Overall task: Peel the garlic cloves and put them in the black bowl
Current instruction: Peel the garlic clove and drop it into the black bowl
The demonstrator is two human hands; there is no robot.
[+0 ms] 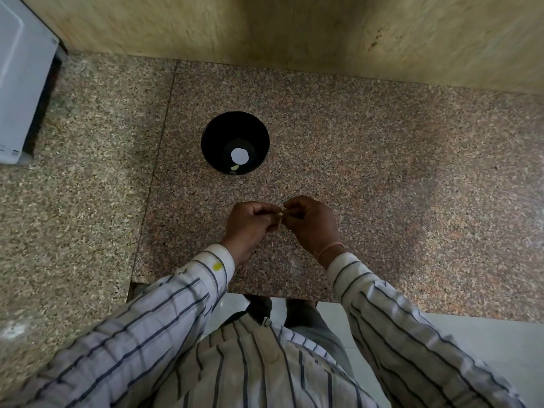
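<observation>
A black bowl point(235, 142) stands on the granite counter, straight ahead of my hands. One pale peeled clove point(235, 167) lies at its bottom near a white round spot. My left hand point(250, 223) and my right hand point(312, 222) meet over the counter just in front of the bowl. Both pinch a small garlic clove point(280, 214) between their fingertips; only a pale sliver of it shows. The rest of the clove is hidden by my curled fingers.
The reddish granite slab point(382, 187) meets a lighter speckled counter point(73, 201) on the left. A white appliance point(20, 83) stands at the far left. A beige stone wall point(294, 28) closes the back. The counter's front edge runs under my forearms.
</observation>
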